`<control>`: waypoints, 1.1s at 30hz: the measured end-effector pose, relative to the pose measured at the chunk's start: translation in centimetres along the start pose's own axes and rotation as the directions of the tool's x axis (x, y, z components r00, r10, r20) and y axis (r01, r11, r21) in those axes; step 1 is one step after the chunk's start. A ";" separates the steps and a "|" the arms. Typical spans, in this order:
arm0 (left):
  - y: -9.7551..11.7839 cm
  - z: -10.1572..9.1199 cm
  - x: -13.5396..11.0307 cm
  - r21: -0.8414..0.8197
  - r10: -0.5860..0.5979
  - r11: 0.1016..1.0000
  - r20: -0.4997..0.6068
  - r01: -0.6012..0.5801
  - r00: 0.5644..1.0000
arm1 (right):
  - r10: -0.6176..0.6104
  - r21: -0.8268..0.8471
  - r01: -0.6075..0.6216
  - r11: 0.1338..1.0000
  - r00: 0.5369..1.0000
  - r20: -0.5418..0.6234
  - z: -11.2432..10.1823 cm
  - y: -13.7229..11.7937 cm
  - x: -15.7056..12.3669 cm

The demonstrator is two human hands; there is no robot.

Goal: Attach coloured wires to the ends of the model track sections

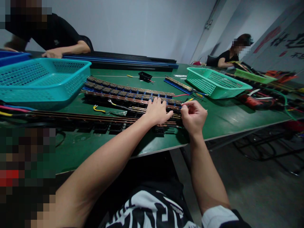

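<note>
My left hand (156, 111) lies flat with fingers spread over several long dark strips (128, 91) carrying parallel copper-coloured rods and blue parts. At the right ends of these strips, my right hand (194, 116) is closed in a pinch. What sits between its thumb and fingertips is too small to tell. Nearer to me, another rod strip (83, 117) runs left, with coloured wires (16, 108) at its far end. A dark cable with a ring terminal (116, 104) and a short yellow wire (98, 109) lie just left of my left hand.
Turquoise baskets stand at left (45, 90) and right (213, 84) on the green table (228, 118). A small black box (144, 76), a short blue strip (178, 85) and long black bars (133, 63) lie farther back. A red-handled tool (255, 100) is right. Two people sit across.
</note>
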State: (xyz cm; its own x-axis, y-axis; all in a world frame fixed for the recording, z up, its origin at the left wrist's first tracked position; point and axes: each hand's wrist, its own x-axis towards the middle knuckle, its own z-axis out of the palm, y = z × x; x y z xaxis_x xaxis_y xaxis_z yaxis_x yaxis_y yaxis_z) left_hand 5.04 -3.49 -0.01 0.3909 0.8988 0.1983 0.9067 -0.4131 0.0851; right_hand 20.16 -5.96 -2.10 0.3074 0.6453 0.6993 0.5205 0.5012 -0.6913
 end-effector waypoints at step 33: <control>-0.2 -0.2 -0.2 -0.008 0.019 1.000 0.045 -0.019 0.999 | 0.329 0.528 -0.125 0.840 0.891 -0.312 -3.2 -4.4 -2.4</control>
State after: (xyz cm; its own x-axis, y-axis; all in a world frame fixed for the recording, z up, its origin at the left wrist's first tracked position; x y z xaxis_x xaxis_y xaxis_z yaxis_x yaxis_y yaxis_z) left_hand 4.78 -3.57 0.11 0.4152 0.8964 0.1554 0.8979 -0.4313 0.0887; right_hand 19.68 -11.55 -0.19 0.6940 0.5599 0.4526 -0.0220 0.6449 -0.7640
